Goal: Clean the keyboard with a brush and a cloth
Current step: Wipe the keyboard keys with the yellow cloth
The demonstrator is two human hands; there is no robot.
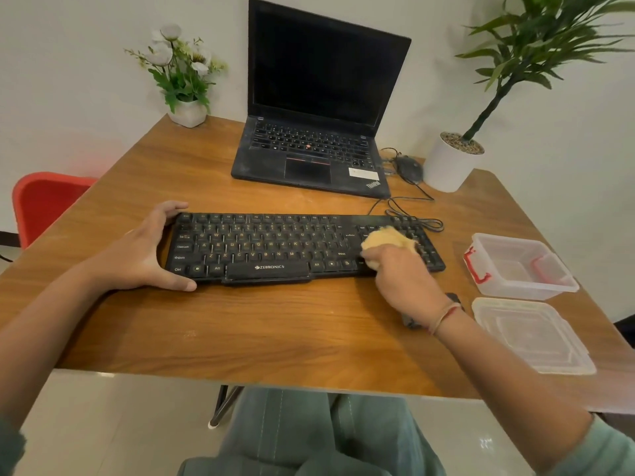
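The right grip point(402, 276) is bunching a yellowish cloth point(388, 237) in curled fingers and pressing it onto the keys near the right end of the black keyboard point(268, 245). The left grip point(137, 255) is clasping the keyboard's left end, with the thumb lying along the front edge and the fingers curling over the back corner. The keyboard is lying flat on the wooden tabletop point(275, 331), its cable point(422, 223) looping behind the right end. A dark object point(453, 298) is showing from behind the right wrist, too hidden to identify. Just to the right, a clear plastic box point(515, 266) with red clasps is sitting open, its lid point(529, 334) lying beside it, nearer the person. Further back, an open laptop point(316, 97) is standing with a dark screen, a mouse point(409, 168) and a white planter point(450, 163) sitting to its right.
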